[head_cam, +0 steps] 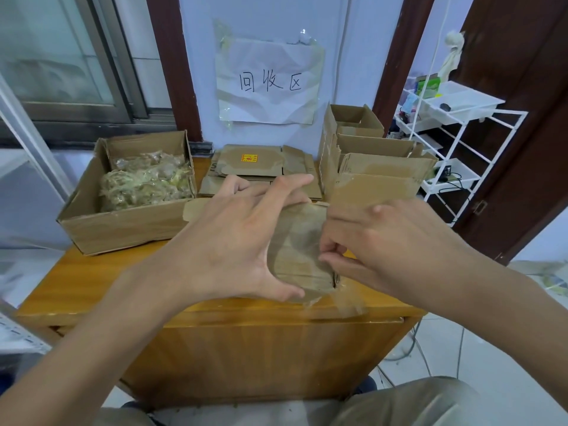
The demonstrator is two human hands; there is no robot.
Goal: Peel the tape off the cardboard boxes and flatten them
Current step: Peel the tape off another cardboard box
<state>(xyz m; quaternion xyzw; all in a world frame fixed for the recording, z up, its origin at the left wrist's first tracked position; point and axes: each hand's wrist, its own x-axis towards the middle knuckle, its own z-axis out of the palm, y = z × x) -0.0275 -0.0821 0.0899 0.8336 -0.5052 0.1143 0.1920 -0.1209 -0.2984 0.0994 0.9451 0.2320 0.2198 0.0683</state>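
Observation:
A small brown cardboard box [299,247] covered in clear tape stands on the wooden table [101,284], near its front edge. My left hand [233,241] grips the box from the left, thumb at the bottom and fingers curled over the top. My right hand [378,244] is at the box's right side, thumb and forefinger pinching the tape there. A loose strip of clear tape [347,298] hangs from the box's lower right corner.
A large open carton [92,222] at the left holds a heap of crumpled used tape [144,182]. Flattened boxes [261,170] lie at the back centre. Several open boxes [378,167] stand at the right. A white wire rack [455,142] is beyond the table's right side.

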